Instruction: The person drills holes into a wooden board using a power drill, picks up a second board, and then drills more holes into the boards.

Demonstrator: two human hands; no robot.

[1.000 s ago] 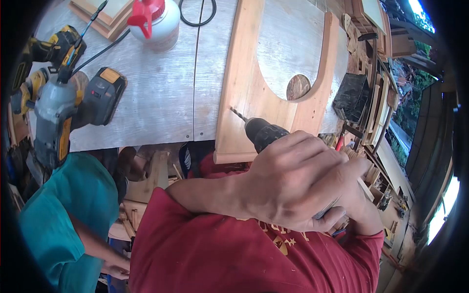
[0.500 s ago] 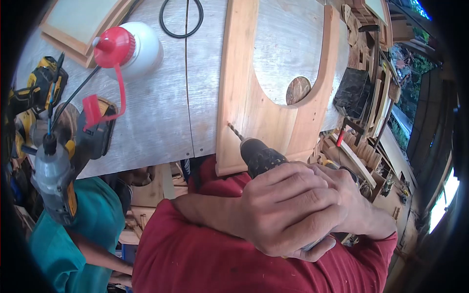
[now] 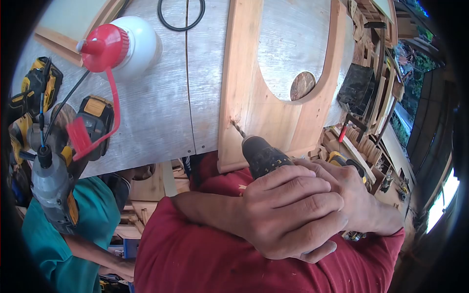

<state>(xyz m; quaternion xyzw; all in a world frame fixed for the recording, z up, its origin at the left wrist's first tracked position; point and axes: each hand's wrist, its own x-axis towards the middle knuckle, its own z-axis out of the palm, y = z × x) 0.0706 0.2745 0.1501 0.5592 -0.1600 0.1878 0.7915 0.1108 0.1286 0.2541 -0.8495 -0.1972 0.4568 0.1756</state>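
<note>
A black power drill (image 3: pixel 264 155) points up and left, its bit touching the wooden frame (image 3: pixel 242 97) near the frame's lower left corner. Wood shavings lie around the bit. My left hand (image 3: pixel 293 210) is wrapped over the back of the drill, its fingers closed. Behind and partly under it, my right hand (image 3: pixel 349 195) is closed round the drill too; most of its fingers are hidden. The frame has a large rounded opening and lies on a grey worktop (image 3: pixel 156 117).
A white bottle with a red cap (image 3: pixel 141 49), a black ring (image 3: pixel 181 27) and yellow-black power tools (image 3: pixel 53 195) are at the left. A person in a teal shirt (image 3: pixel 97 205) is at lower left. Wood pieces and a clamp (image 3: pixel 343 133) lie at the right.
The drill bit shows shorter above the wood, and more shavings have gathered around it. The view has shifted slightly; both hands keep their hold on the drill.
</note>
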